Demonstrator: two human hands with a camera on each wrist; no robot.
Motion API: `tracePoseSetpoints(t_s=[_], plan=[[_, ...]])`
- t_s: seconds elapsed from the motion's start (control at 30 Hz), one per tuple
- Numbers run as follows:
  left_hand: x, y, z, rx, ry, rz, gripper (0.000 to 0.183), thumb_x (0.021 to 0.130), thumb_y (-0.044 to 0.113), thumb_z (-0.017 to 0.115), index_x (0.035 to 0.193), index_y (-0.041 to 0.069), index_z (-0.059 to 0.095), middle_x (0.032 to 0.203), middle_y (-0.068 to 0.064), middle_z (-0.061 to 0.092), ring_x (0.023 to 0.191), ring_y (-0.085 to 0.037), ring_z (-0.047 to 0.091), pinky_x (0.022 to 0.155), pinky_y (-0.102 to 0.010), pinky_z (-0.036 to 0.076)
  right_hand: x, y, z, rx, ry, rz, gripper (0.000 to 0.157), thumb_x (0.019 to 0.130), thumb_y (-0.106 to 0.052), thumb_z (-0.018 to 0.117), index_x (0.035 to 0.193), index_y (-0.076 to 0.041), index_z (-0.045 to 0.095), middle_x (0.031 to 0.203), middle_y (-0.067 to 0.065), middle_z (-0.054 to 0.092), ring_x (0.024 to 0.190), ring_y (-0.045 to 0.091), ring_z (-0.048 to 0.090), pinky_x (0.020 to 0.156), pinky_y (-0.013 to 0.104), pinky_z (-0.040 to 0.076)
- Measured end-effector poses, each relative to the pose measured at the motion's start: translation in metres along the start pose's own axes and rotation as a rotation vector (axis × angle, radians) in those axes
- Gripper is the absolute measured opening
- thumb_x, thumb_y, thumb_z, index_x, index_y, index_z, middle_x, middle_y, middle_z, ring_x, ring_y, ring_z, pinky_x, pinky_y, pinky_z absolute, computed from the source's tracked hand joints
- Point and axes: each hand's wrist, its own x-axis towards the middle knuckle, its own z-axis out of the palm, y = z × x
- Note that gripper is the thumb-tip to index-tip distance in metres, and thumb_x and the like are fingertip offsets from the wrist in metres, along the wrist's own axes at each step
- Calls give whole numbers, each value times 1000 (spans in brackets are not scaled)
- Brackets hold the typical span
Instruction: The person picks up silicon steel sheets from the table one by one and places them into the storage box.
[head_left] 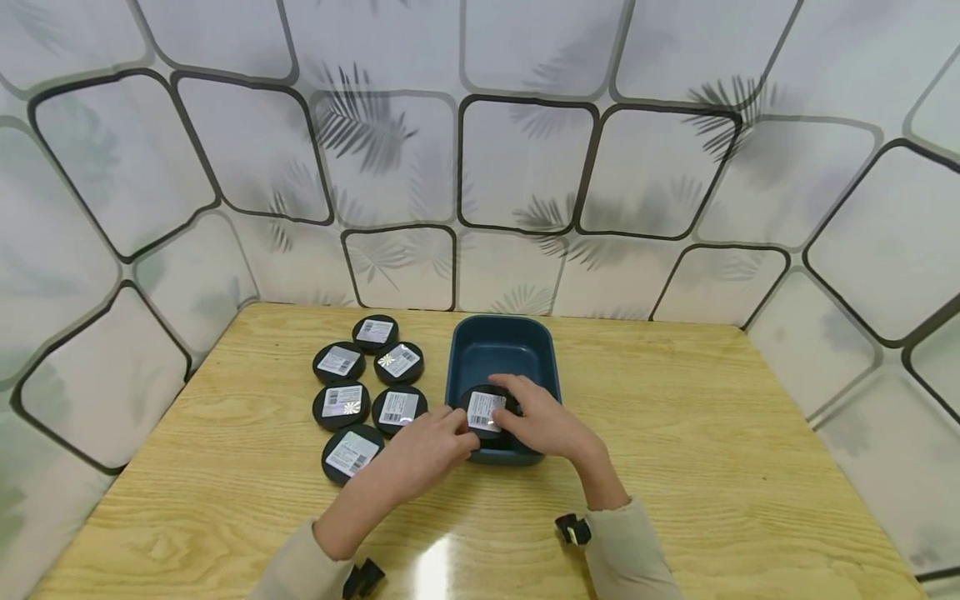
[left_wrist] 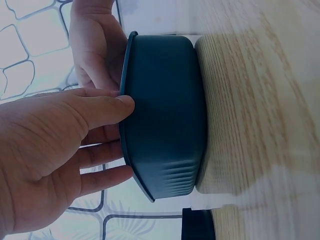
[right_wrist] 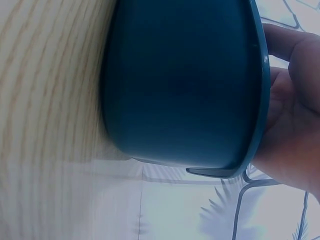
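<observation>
A dark blue rectangular bin (head_left: 504,327) stands on the wooden table. At its near end is a flat, round black container (head_left: 483,412) with a white barcode label. My right hand (head_left: 546,423) reaches over the right rim and grips this container, thumb on the label side and fingers at its far edge. At the near left corner my left hand (head_left: 427,450) pinches the bin's rim. The left wrist view shows its thumb (left_wrist: 117,107) on the outer wall and the fingers behind the rim. In the right wrist view the bin wall hides the right fingertips.
Several similar labelled black containers lie left of the bin, among them one at the back (head_left: 376,332) and one nearest the front (head_left: 352,454). A patterned curtain (head_left: 525,167) encloses the table (head_left: 675,433) at the back and sides.
</observation>
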Motion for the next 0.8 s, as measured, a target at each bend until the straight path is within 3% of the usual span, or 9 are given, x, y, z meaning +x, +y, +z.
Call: tracePoseSetpoints(t_s=[0.27,0.8], plan=[[0,2,-4,147,91,67,6,85,16,77,88,19,72,86,4,57,76,-13,50,63,-23,44,3,1,3,11,32,-7,43,101,-12,55,143,-3,49,141,13,53,125,27,53,100,48,44],[-1,0,-6,121,75,71,10,83,11,76,87,17,70,84,3,57,74,-13,51,62,-23,44,4,-1,10,-15,109,66,35,102,-7,51,136,-2,56,130,14,62,111,22,61,91,43,50]])
